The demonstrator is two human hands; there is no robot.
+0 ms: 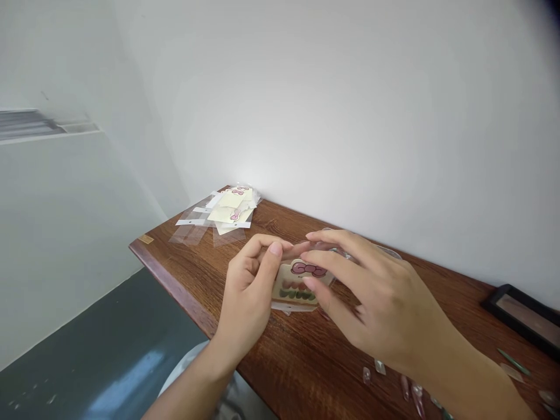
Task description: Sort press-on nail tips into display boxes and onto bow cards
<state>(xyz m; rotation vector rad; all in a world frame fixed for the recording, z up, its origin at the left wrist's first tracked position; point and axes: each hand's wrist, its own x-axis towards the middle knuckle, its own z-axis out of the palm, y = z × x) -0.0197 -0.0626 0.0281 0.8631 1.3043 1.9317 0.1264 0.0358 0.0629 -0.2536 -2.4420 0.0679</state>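
Both my hands hold a small cream card (pixel 298 287) with a pink bow at the top and rows of coloured press-on nails, just above the wooden table (pixel 271 356). My left hand (pixel 247 294) pinches the card's left edge between thumb and fingers. My right hand (pixel 378 297) grips its right side, fingers curled over the top; something clear, perhaps a sleeve, shows behind them.
A pile of clear sleeves and cream bow cards (pixel 223 213) lies at the table's far left corner. Several loose press-on nails (pixel 411 391) are scattered by my right wrist. A black framed tray (pixel 522 318) sits at the right against the white wall. The table's edge drops off to the left.
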